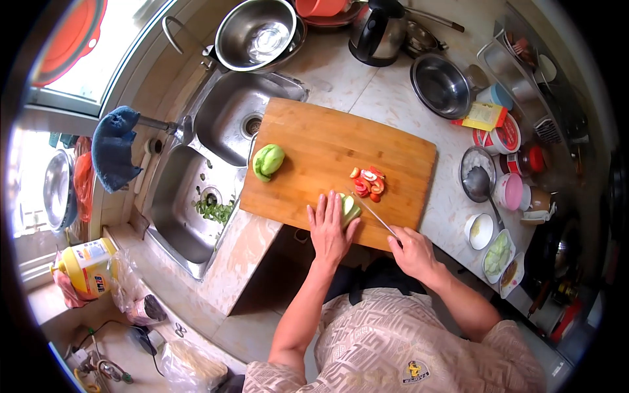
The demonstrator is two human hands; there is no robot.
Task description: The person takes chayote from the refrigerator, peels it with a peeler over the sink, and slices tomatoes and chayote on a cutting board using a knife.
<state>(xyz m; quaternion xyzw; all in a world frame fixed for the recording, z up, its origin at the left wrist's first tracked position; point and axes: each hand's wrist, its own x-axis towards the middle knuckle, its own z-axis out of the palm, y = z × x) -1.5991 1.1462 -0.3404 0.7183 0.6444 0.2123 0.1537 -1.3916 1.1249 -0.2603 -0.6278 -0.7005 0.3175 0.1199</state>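
On the wooden cutting board (314, 137) lies a cut green vegetable (349, 209), its pale cut face showing. My left hand (329, 232) rests against its left side, fingers stretched forward and thumb apart. My right hand (413, 252) is wrapped round the handle of a knife (380, 217), whose blade points up and left, just right of the green vegetable. Chopped red pieces (370, 185) sit in a small heap beyond the blade. A whole light green vegetable (268, 162) lies near the board's left edge.
Left of the board is a double sink (190, 229) with green scraps in it. Steel bowls (256, 33) and a kettle (379, 31) stand at the back. Along the right are a dark bowl (441, 85), containers, a white bowl (479, 231) and a dish of green slices (498, 256).
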